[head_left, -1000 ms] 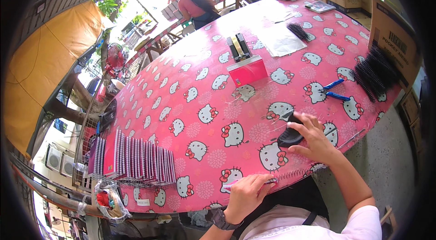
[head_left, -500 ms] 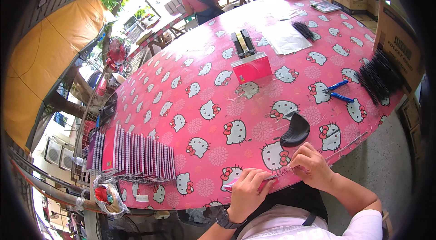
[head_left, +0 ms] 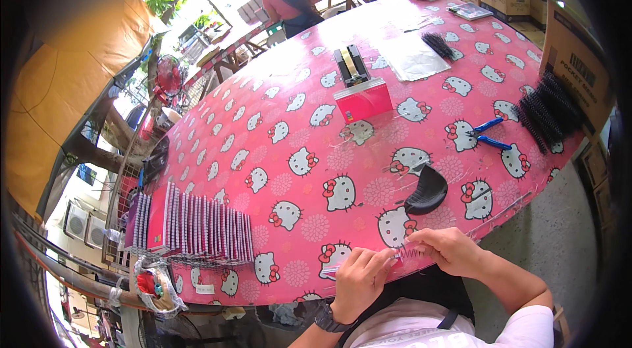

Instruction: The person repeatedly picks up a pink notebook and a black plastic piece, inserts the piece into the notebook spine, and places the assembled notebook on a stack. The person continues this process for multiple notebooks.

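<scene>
At the table's near edge my left hand is closed around a small notebook, mostly hidden by the hand and showing only a pink and white strip. A dark spiral binding coil runs from the notebook's edge toward my right hand. That hand pinches the coil between thumb and fingers. Just beyond lies a black curved holder. To the right, blue-handled pliers rest with their handles spread.
Bound pink notebooks stand in a row at left. A tape dispenser sits behind a pink notebook box. Black coils are piled beside a carton. Two people are at a far table.
My right hand has moved left and slightly down, closer to my left hand, and the stretch of coil between them looks shorter. My left hand stays nearly in place.
</scene>
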Motion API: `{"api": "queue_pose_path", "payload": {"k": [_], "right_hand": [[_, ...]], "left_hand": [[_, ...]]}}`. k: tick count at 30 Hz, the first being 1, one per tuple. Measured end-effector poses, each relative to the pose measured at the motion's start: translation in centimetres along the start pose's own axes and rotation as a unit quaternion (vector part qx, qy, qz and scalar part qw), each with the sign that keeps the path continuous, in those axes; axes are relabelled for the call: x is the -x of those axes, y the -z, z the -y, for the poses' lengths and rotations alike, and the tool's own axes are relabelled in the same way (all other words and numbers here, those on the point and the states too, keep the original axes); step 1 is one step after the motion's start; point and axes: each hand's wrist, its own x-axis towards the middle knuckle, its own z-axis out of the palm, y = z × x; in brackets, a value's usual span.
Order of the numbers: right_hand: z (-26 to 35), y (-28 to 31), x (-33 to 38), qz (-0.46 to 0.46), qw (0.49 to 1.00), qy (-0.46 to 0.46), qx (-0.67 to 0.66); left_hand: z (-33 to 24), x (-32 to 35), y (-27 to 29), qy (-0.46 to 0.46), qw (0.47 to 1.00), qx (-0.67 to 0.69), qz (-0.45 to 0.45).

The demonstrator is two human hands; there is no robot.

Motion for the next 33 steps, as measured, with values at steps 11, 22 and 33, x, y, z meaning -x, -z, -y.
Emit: {"api": "queue_pose_path", "payload": {"k": [11, 22, 33], "right_hand": [[-4.8, 2.1, -2.4, -0.087, 0.983, 0.008, 0.163], [-8.0, 2.2, -4.7, -0.059, 0.972, -0.040, 0.223], [-5.3, 0.6, -4.5, -0.069, 0.982, -0.086, 0.152]], "left_hand": [[0.0, -0.1, 0.2, -0.017, 0.999, 0.006, 0.034], [-0.2, -0.1, 0.7, -0.012, 0.998, 0.022, 0.061], [0.7, 0.8, 2.1, -0.026, 0.994, -0.082, 0.061]]}}
